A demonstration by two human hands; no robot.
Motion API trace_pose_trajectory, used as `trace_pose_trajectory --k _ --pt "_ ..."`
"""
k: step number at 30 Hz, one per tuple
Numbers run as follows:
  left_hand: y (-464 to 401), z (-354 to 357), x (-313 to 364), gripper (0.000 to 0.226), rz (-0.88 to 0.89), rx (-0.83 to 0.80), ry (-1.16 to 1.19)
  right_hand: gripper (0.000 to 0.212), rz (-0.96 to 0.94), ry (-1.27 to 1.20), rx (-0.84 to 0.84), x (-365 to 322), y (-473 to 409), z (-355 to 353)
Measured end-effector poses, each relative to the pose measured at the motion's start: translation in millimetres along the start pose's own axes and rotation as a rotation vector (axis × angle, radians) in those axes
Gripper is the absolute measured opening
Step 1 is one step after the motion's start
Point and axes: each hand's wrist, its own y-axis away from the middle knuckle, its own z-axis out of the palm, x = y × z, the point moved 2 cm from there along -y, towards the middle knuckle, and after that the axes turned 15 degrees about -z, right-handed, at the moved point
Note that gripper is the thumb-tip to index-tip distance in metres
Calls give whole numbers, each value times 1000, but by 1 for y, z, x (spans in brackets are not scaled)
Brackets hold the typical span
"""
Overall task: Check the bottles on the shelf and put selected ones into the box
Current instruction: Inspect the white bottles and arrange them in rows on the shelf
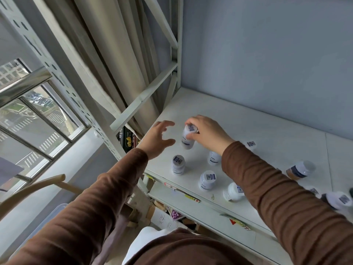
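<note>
The right hand is clamped round the cap end of a white bottle, tilted just above the shelf near its back left corner. The left hand hovers just left of that bottle — fingers spread, holding nothing.

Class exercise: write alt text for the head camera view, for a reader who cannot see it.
A person's right hand grips a white bottle by its top on a white shelf, while the open left hand reaches toward it. More white bottles with coded labels stand on the shelf nearer the person, and a window is at left.
</note>
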Motion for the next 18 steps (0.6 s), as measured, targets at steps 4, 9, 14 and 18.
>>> trace_pose_trajectory --k 4,9,14,18 --pt "-3 1 -6 39 -16 39 -144 41 27 50 -92 12 9 32" --pt "-6 10 -8 36 -5 34 -225 44 33 67 -104 19 10 55" --pt "-14 16 -3 37 75 47 -313 51 72 -10 -64 25 7 40" --pt "-28 15 13 39 187 152 -428 25 145 35 218 46 0 5"
